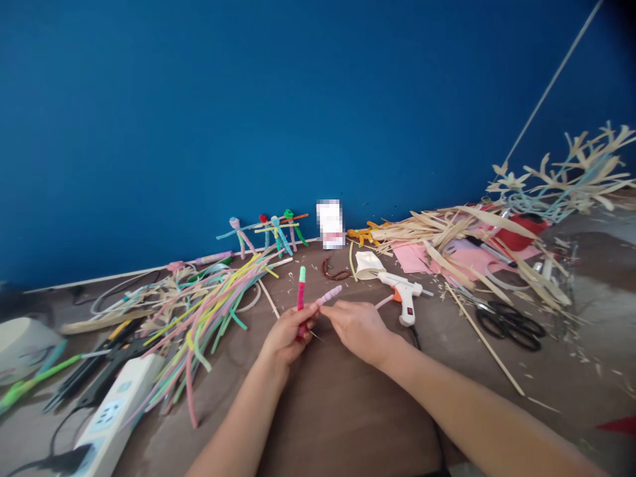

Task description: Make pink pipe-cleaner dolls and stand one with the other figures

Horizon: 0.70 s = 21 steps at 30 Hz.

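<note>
My left hand is closed around a small pipe-cleaner figure. One arm of it, a magenta wound stem with a mint-green tip, points up. The other, a pale lilac coiled stem, slants up to the right. With fingertips pinched at the base of the lilac stem, my right hand almost touches the left one. Its fingers partly hide the join. A thin wire end shows below the left fingers. A white glue gun with an orange trigger lies just right of my right hand.
Loose pastel pipe cleaners spread at left, near a white power strip. Several finished pipe-cleaner figures lean on the blue wall. Black-handled scissors, a thin stick and dried husk strips lie at right.
</note>
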Available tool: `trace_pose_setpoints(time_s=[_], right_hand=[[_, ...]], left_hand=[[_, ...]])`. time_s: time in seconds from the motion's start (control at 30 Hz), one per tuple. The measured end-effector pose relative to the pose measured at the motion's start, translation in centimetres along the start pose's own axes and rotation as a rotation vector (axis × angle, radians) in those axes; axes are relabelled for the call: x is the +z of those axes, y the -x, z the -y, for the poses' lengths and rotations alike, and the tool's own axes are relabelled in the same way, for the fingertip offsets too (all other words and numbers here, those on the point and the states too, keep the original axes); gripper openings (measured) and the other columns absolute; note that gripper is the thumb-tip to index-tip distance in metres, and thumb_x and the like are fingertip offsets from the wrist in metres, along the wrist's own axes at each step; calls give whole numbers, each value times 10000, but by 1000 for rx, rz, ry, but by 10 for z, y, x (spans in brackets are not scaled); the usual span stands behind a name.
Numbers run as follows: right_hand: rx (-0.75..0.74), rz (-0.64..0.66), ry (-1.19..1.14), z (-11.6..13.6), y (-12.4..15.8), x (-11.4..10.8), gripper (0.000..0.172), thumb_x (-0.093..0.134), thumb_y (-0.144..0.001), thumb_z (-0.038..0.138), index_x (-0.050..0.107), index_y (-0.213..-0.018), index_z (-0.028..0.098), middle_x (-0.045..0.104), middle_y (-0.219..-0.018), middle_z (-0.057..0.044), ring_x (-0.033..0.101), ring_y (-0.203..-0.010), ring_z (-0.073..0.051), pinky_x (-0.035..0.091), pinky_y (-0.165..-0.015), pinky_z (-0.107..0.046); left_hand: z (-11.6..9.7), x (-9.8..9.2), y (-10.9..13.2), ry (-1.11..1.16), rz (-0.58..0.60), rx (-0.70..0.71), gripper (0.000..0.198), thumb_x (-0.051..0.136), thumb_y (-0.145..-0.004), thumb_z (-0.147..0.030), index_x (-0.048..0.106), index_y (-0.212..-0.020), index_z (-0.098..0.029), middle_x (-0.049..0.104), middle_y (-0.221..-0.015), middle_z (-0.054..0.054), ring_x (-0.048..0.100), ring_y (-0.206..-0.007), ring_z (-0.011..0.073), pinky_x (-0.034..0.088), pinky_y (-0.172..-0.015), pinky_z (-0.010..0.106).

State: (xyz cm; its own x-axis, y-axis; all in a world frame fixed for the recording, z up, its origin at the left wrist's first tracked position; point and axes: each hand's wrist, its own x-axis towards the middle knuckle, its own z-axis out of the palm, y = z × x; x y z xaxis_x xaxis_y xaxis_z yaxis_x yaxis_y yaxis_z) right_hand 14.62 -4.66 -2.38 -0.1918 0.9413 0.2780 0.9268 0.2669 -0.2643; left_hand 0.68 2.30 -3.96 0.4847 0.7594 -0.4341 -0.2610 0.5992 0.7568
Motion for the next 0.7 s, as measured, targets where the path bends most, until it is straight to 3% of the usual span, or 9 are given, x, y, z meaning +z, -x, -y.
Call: trace_pose_setpoints(time_s=[0.13,0.3,0.47,0.57,0.7], right_hand=[[-24,-39,-45,2,-1,2,341,346,-848,189,464,-1157,269,631,-826,-24,579,-745,-151,396,-662,-242],[-28,-47,-183,0,-2,4,345,317,-855,190,442,-1176,206,627,-968,-51,575,-849,-156,403,-735,-249],[96,-46,-430,-8,-5,5,347,488,-773,340,518,-1090,203,631,-878,-41,572,-759,-158,419,-689,-266],[181,13,-695,-13,-7,3,413,521,-737,414,526,-1072,174,613,-814,-44,555,-675,-141,424,-624,-256],[116,262,-1152,-20,-7,-7,559,530,-692,501,490,-1117,139,585,-925,-82,554,-787,-159,420,-705,-287]], left_hand=[[-6,-3,2,41,4,57,116,663,-604,-133,567,-660,-99,402,-454,-58,339,-359,4,208,-265,68],[-25,-12,7,310,1,151,73,582,-665,-107,529,-616,-118,441,-513,-39,373,-385,8,257,-281,63],[-18,-8,5,215,-30,201,88,638,-610,-122,575,-671,-114,458,-512,-46,385,-394,13,242,-289,80],[-5,0,2,29,-64,283,171,686,-570,-182,613,-705,-107,418,-434,-66,333,-360,11,232,-303,105],[2,5,0,-88,-124,379,222,707,-544,-244,628,-696,-102,421,-407,-70,315,-363,15,234,-330,133]])
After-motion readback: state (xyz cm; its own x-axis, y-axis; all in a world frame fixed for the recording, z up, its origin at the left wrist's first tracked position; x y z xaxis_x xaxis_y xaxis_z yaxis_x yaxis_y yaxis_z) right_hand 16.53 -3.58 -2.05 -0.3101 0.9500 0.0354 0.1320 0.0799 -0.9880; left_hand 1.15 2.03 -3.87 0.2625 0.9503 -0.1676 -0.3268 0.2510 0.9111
